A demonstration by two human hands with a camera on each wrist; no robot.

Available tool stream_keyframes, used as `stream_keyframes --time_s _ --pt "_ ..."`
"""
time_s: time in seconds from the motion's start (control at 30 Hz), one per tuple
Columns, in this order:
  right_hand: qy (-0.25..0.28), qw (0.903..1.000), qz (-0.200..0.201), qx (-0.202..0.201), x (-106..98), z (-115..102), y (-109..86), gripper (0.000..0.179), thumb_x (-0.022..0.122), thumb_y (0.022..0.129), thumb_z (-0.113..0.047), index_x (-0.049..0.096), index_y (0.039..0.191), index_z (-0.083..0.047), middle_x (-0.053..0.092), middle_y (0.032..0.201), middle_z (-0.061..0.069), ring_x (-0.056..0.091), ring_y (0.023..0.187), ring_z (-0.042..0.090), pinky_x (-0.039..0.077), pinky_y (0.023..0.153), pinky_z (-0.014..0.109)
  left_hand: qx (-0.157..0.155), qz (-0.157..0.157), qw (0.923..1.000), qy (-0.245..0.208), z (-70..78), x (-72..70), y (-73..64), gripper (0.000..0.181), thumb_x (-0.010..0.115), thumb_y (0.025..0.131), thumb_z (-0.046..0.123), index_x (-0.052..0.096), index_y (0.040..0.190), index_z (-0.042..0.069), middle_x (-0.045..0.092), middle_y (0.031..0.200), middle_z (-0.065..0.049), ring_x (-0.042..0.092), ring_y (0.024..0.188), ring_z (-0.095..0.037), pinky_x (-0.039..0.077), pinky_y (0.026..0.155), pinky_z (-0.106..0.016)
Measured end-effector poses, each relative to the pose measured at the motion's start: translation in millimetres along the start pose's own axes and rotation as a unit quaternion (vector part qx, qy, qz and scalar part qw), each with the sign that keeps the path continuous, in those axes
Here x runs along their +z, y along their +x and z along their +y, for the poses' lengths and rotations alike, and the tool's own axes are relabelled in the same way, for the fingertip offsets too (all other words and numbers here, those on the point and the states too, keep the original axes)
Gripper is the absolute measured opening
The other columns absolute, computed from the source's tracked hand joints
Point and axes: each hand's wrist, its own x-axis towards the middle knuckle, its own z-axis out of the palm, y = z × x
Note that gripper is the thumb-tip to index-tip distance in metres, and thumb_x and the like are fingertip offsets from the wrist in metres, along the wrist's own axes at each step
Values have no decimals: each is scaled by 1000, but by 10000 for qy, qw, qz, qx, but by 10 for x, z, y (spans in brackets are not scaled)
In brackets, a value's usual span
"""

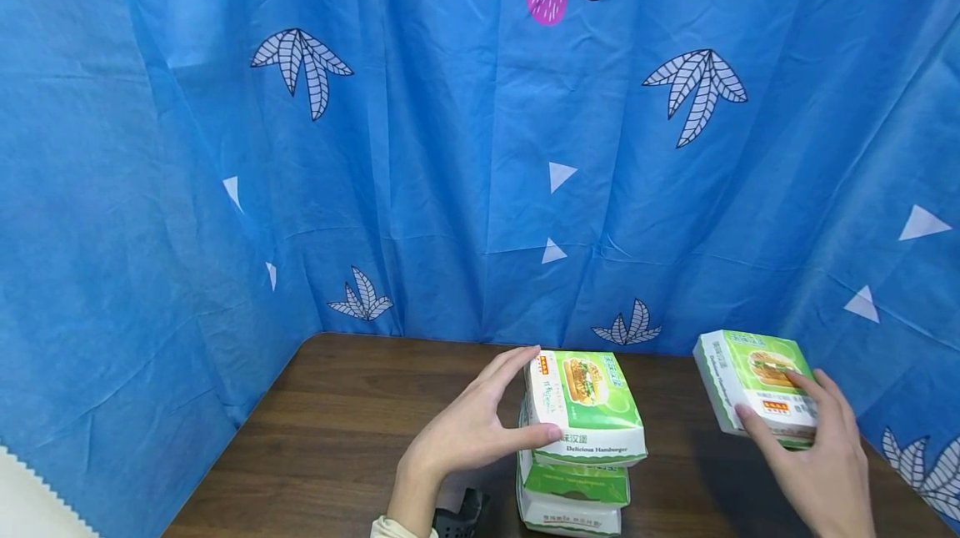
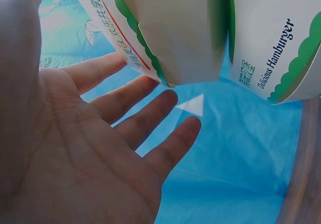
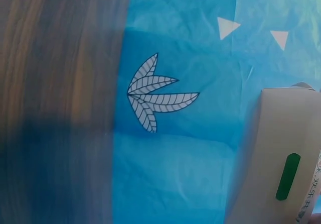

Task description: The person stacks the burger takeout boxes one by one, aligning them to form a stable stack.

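Note:
Green-and-white hamburger boxes stand in a stack on the table. My left hand is beside the top hamburger box, thumb by its front face and index finger near its far left corner. In the left wrist view, the fingers of the left hand are spread and fairly straight, some fingertips touching a box edge. Over on the right, my right hand holds another hamburger box, tilted and raised above the table. The right wrist view shows this box's plain side; the hand is almost wholly hidden there.
Lower boxes of the stack sit under the top one. Behind the brown wooden table hangs a blue patterned curtain. A black object shows by the left wrist, at the bottom edge.

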Motion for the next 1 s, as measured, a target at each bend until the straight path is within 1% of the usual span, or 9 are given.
stream_keyframes --time_s 0.07,0.23,0.37,0.67,0.7,0.77,0.87,0.93,1.0 --pt "33 10000 -15 -31 4 -28 -8 87 72 83 -43 27 152 -16 7 161 18 10 143 48 21 98 74 83 19 10000 8 -6 -1 0 86 68 75 67 29 148 40 30 148 23 33 136 -6 37 108 -49" --pt "122 9999 -57 -92 13 -105 -21 86 71 84 -42 26 153 -17 7 161 17 10 143 49 22 97 74 206 91 9997 82 -10 3 -2 83 67 76 67 28 145 46 29 149 23 32 137 -5 36 110 -47" --pt "213 9996 -47 -183 22 -160 -36 85 71 85 -40 26 153 -16 10 161 17 11 144 47 22 99 73 116 80 9999 55 -4 2 -7 82 67 75 68 26 143 50 30 149 24 32 136 -5 36 109 -47" --pt "510 9969 120 -585 45 -250 -95 80 74 84 -31 31 151 -20 19 160 11 20 143 42 27 95 64 20 108 9998 173 9 0 -19 86 67 74 70 24 145 49 28 151 23 32 138 -6 37 109 -48" --pt "526 9964 160 -638 48 -262 -102 80 74 83 -30 32 151 -21 21 159 9 21 142 41 27 97 59 8 104 9998 179 9 0 -21 86 67 74 70 24 145 49 28 151 23 32 138 -6 37 108 -49" --pt "563 9954 222 -741 51 -284 -117 79 75 82 -28 34 150 -23 24 158 6 24 142 39 29 100 43 -23 81 9998 175 9 -1 -24 85 66 74 71 24 145 50 28 151 23 32 137 -6 37 108 -49" --pt "564 9941 240 -889 50 -322 -135 77 75 83 -27 35 149 -25 25 158 1 27 140 37 25 90 20 -52 54 9998 184 9 -3 -27 85 66 73 72 24 144 51 28 151 24 31 138 -5 37 109 -48" --pt "580 9931 219 -997 47 -349 -147 75 74 84 -26 36 148 -26 26 157 -2 28 139 34 21 83 14 -61 54 9998 179 4 -2 -29 85 66 73 72 24 144 51 28 151 24 31 137 -5 37 109 -48" --pt "663 9912 234 -1123 46 -378 -155 73 74 84 -24 38 147 -27 29 156 -3 30 139 27 21 82 11 -56 63 9998 174 1 -2 -30 85 66 73 72 24 144 51 28 150 24 32 137 -5 37 109 -48"
